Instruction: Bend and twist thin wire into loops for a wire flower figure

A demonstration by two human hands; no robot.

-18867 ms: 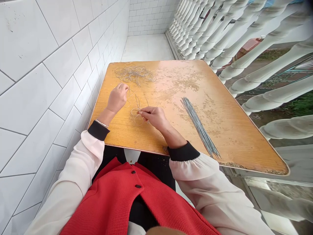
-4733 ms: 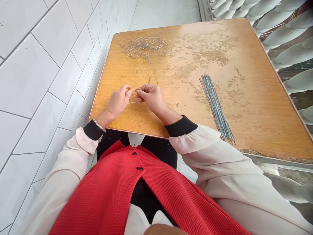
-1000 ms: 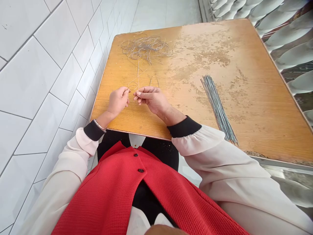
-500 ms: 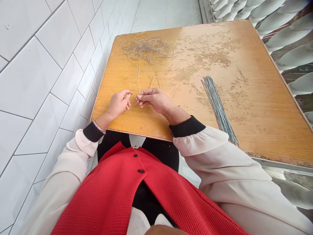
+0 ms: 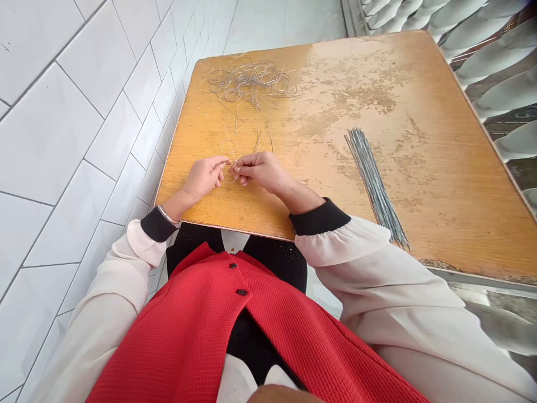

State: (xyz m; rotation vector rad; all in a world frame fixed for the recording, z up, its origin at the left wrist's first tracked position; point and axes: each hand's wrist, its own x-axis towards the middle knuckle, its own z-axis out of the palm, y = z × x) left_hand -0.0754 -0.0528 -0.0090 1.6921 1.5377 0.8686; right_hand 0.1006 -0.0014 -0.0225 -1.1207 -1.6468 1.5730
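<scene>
My left hand (image 5: pixel 206 176) and my right hand (image 5: pixel 260 170) meet fingertip to fingertip above the near left part of the wooden table (image 5: pixel 319 162). Both are closed in a pinch on a thin, pale wire (image 5: pixel 227 139), which curls out beyond the fingers in loops. A small loop of it also shows below the fingertips. The exact spot where the fingers grip is too small to make out. Just past my right hand, a few short wire pieces (image 5: pixel 269 136) lie on the tabletop.
A tangled heap of thin wire (image 5: pixel 251 81) lies at the table's far left. To the right rests a bundle of straight grey wires (image 5: pixel 375 182). A white tiled wall (image 5: pixel 75 112) runs along the left, and a white balustrade (image 5: pixel 499 95) stands on the right.
My hands have come closer together, the right one moving slightly left until the fingertips meet. The wire loop beyond them has shifted a little.
</scene>
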